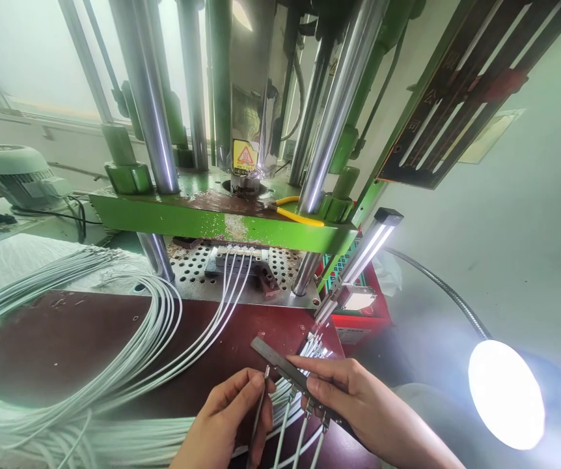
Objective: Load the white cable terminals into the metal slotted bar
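My left hand [229, 410] pinches the metal tip of a thin white cable [259, 407] near the front of the dark red worktable [66, 339]. In my right hand [353, 397] is a dark flat metal bar [280, 363], a fixture with several white cable ends [304, 423] hanging from its slots. The cable tip in my left hand sits right at the bar's edge. Behind, several white cables [234, 280] run into a mould block [241, 260] under the green press plate [212, 218].
A large coil of white cables [66, 352] fills the left of the table. Chrome columns [146, 98] of the green press rise behind. A bright gooseneck lamp [505, 394] glares at lower right. A light bar [363, 260] and a red box [363, 312] stand right of the press.
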`<state>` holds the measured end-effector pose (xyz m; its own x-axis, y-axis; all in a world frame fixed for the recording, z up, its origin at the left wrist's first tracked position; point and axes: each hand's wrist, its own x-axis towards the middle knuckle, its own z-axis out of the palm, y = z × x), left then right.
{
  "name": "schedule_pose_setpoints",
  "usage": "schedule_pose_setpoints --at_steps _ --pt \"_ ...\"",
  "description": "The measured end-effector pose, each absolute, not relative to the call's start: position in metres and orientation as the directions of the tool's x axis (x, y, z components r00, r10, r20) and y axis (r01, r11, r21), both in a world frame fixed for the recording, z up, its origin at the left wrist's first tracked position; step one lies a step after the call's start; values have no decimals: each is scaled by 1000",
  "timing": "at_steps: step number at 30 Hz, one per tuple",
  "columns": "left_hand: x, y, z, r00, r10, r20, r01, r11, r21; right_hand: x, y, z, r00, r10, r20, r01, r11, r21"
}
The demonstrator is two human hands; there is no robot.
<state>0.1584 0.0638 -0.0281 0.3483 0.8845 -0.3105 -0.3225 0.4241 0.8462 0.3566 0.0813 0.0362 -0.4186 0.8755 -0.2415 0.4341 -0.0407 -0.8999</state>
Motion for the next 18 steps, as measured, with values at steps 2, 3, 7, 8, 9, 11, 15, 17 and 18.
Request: schedule_pose_setpoints --at_steps 2,3,7,8,9,11,15,17,18 --pt "158 65 -29 334 894 -299 -286 398 871 356 81 35 -394 885 -247 457 -44 -888" --pt "158 65 -29 330 897 -292 -270 387 882 356 81 35 -383 889 -251 471 -46 -881" --pt "160 65 -31 288 910 -300 -190 361 913 354 82 33 -390 886 -250 483 -34 -875" --pt "161 65 -31 284 909 -305 -172 361 916 354 82 33 -398 882 -254 476 -39 -879" --pt "162 65 -31 283 908 -308 -161 362 918 353 83 32 -404 877 -258 470 -42 -882" --pt "163 65 -30 282 904 -322 -154 373 915 352 83 32 -408 872 -271 473 -52 -879" --pt "164 65 -27 267 904 -334 -144 381 914 349 83 35 -395 873 -288 521 -45 -852" --pt "164 65 -26 259 908 -329 -138 372 918 348 82 36 -383 878 -287 535 -43 -843" --pt "164 65 -26 257 909 -328 -138 370 919 347 81 37 -377 881 -285 540 -41 -841"
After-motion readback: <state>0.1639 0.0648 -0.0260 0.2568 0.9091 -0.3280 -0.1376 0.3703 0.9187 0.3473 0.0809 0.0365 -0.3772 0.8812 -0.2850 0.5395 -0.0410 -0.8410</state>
